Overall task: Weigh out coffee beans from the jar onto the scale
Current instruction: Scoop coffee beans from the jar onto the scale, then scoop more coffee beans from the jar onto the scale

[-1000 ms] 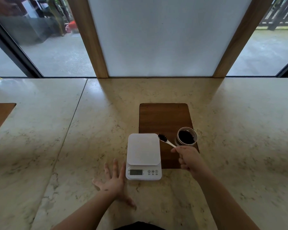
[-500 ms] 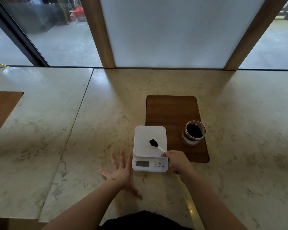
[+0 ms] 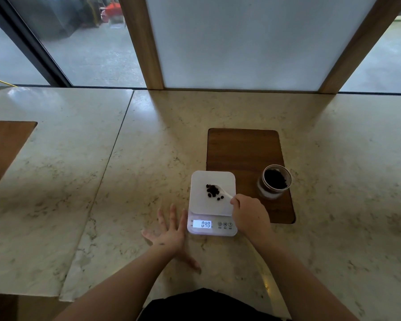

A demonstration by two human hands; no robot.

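Pale veined marble (image 3: 333, 158) fills the counter, split by a seam running from the window sill toward the near edge, with glare on its polish at far left. Behind it a frosted white panel (image 3: 243, 42) sits between two slanting wooden posts, and glass on either side looks out on wet grey pavement. A dark wooden board (image 3: 241, 149) is set in the stone; a second one (image 3: 2, 149) shows at the left edge. A white scale (image 3: 212, 203) stands at the board's near left corner, partly over the marble, its display lit but its digits too blurred to read. A small heap of beans (image 3: 213, 191) lies on the platform, the bowl of a white spoon (image 3: 222, 191) beside them. The right hand (image 3: 249, 214) is closed around the spoon's handle over the scale's right side. The left hand (image 3: 170, 235) lies flat on the marble just left of the scale, fingers spread, holding nothing. An open jar (image 3: 274, 181) with beans inside stands on the board's right edge.
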